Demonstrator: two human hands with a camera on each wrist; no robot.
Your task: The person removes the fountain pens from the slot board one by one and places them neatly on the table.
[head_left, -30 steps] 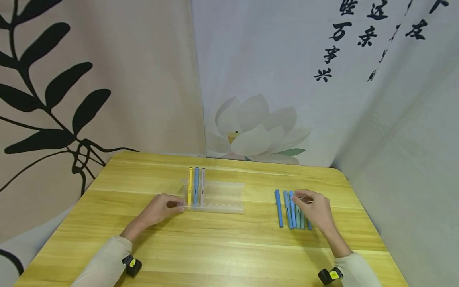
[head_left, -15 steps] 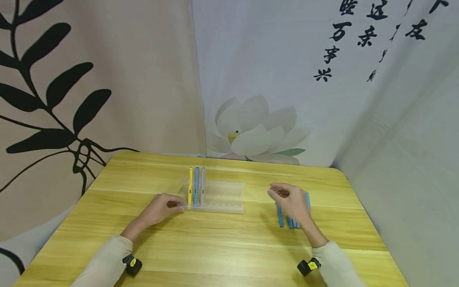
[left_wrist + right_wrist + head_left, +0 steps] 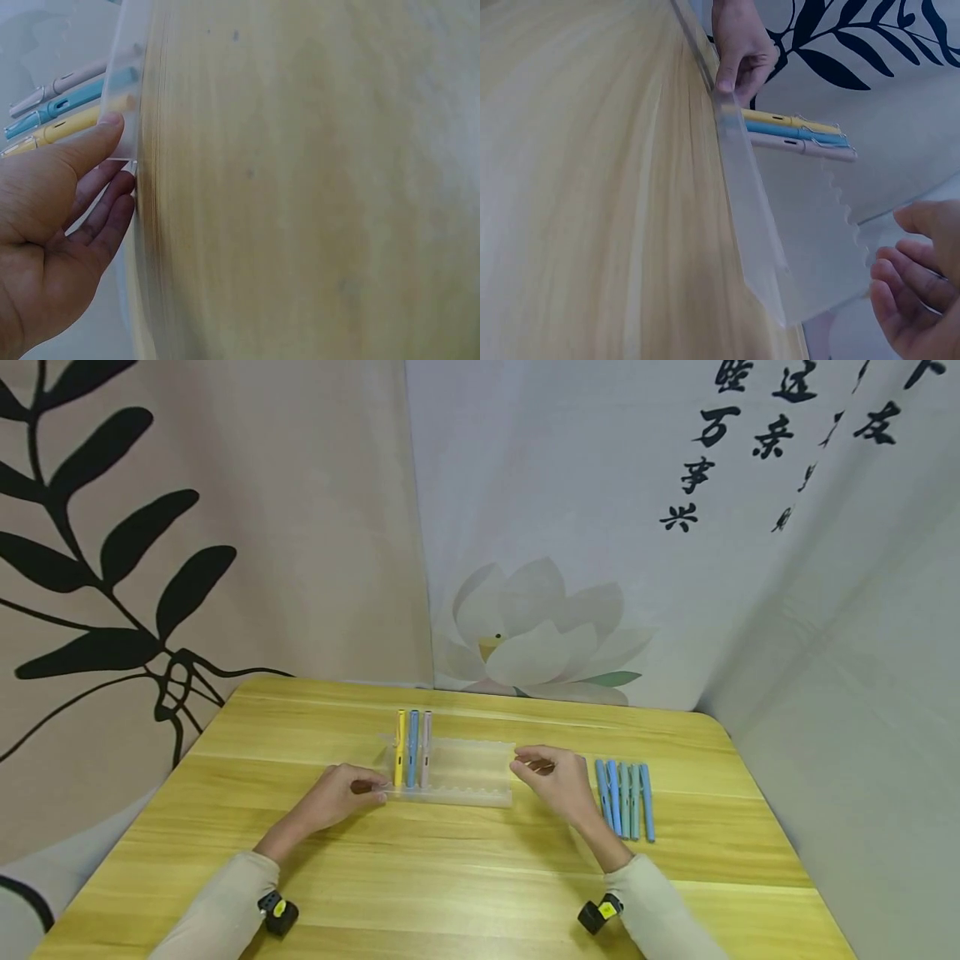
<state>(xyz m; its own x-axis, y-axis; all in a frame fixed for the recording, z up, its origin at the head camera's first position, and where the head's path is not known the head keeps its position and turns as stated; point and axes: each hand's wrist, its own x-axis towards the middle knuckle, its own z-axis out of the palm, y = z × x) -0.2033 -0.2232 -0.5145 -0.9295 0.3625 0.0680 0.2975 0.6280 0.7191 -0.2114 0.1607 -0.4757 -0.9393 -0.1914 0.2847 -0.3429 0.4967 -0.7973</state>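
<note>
A clear plastic pen rack (image 3: 472, 772) with a notched back edge stands on the table. At its left end lean a yellow pen (image 3: 401, 749), a blue pen (image 3: 412, 749) and a pale lilac pen (image 3: 427, 749), side by side. My left hand (image 3: 67, 202) grips the rack's left corner, thumb on the front lip and fingers behind it. Beside the rack's right end is my right hand (image 3: 553, 777); in the right wrist view its fingers (image 3: 907, 277) are loosely bent, with nothing between them and the thumb.
To the right lies a row of several blue and green pens (image 3: 625, 802) on the wooden table (image 3: 450, 885), partly behind my right wrist. Fabric walls with a leaf print (image 3: 105, 568) and a lotus print (image 3: 540, 635) enclose the table's back and sides.
My right hand has moved left from over the loose pens to the rack's right end. The leftmost loose blue pen is now out of sight. My left hand keeps its grip.
</note>
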